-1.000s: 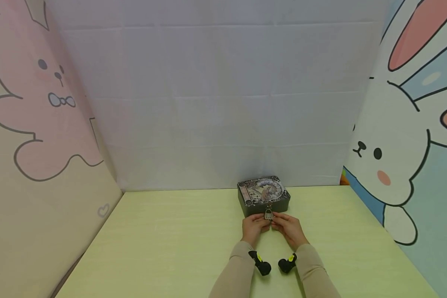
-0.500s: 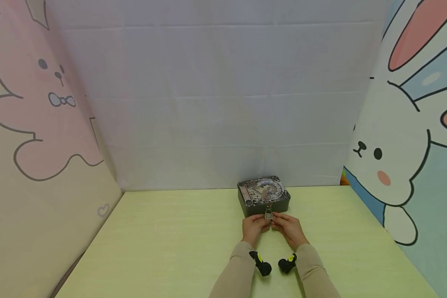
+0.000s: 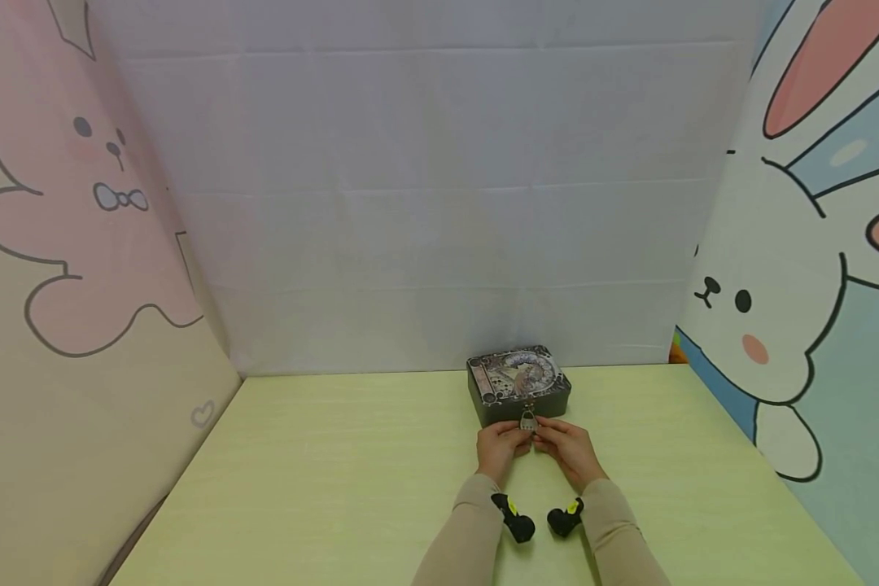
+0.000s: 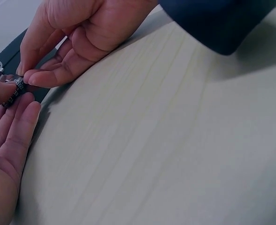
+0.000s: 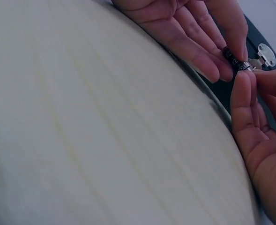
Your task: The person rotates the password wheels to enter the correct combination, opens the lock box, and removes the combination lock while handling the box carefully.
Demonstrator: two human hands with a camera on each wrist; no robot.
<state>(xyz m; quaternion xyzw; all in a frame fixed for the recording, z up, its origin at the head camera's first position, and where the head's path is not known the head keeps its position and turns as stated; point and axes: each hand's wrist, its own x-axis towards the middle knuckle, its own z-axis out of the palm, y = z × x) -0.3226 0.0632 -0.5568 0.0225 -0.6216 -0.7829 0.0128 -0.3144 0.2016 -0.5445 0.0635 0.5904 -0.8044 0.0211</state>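
Observation:
A small combination padlock (image 3: pixel 528 422) with a row of number dials hangs at the metal clasp (image 5: pixel 266 55) on the front of a dark box (image 3: pixel 520 377) with a decorated lid. My left hand (image 3: pixel 500 450) pinches the padlock from the left, thumb and fingertips on its body. From the other side my right hand (image 3: pixel 570 452) pinches it too. In the left wrist view the dials (image 4: pixel 18 85) show between both hands' fingertips. Fingers cover much of the padlock in both wrist views, and the digits are too small to read.
The box stands at the back of a pale yellow-green table (image 3: pixel 322 472), close to a white cloth backdrop (image 3: pixel 425 203). Printed rabbit panels (image 3: pixel 784 342) flank the sides. A black wrist device (image 3: pixel 516 521) sits on each forearm's inner side.

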